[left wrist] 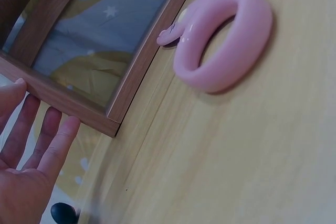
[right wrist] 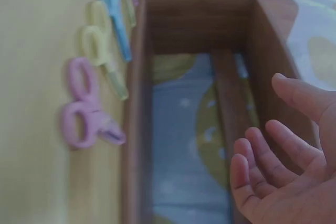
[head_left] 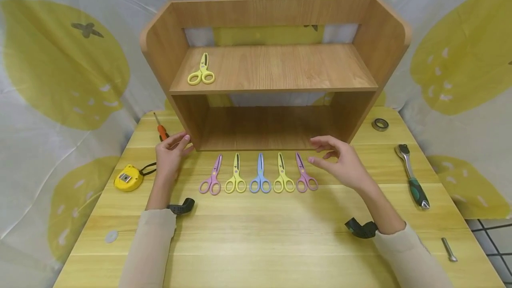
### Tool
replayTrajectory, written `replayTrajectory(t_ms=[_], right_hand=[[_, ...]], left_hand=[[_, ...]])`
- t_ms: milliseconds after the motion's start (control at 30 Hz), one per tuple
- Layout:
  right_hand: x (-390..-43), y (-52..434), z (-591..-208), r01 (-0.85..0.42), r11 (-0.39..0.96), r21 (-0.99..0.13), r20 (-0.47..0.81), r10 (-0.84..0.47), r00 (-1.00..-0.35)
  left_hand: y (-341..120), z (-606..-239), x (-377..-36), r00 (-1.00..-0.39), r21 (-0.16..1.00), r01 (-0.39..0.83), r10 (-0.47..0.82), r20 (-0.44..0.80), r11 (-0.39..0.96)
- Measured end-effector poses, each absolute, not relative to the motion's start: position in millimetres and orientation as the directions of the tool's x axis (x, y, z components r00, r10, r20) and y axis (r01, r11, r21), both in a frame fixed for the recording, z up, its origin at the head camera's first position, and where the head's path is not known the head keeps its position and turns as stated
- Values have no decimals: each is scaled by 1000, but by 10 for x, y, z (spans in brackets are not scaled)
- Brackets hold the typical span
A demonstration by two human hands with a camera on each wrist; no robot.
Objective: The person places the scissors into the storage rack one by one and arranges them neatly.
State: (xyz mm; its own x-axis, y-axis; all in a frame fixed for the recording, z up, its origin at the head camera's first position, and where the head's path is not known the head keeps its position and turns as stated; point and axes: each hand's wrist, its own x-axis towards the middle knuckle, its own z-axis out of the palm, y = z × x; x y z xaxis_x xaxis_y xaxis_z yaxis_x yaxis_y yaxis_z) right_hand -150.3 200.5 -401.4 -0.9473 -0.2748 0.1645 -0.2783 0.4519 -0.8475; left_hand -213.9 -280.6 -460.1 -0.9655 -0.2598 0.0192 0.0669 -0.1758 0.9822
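Head view showed a wooden shelf (head_left: 280, 68) standing on the table (head_left: 260, 243), yellow scissors (head_left: 202, 75) lying on it. The left hand (head_left: 170, 158), fingers parted, touched its left side; the right hand (head_left: 345, 163), fingers loosely apart, hovered beside the rightmost purple scissors (head_left: 305, 178).

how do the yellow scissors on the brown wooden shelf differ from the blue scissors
The yellow scissors lie on the upper board of the brown wooden shelf; the blue scissors lie on the light wooden table. The yellow scissors sit near the board's left end; the blue scissors are midway in a row of five. Both have two finger loops and point upward in the head view.
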Motion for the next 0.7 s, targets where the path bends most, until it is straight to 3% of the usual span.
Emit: replayTrajectory(t_ms=[300, 700], right_hand=[[-1376, 2213, -4495, -197, 508, -839, 73, -254, -964], [-1343, 2232, -4770, -145, 486, -862, 1, -283, -959]], left_hand=[[-2781, -4592, -2120, -965, 983, 54, -262, 6, -178], [-2821, -4650, -2161, -963, 984, 58, -269, 11, -169]])
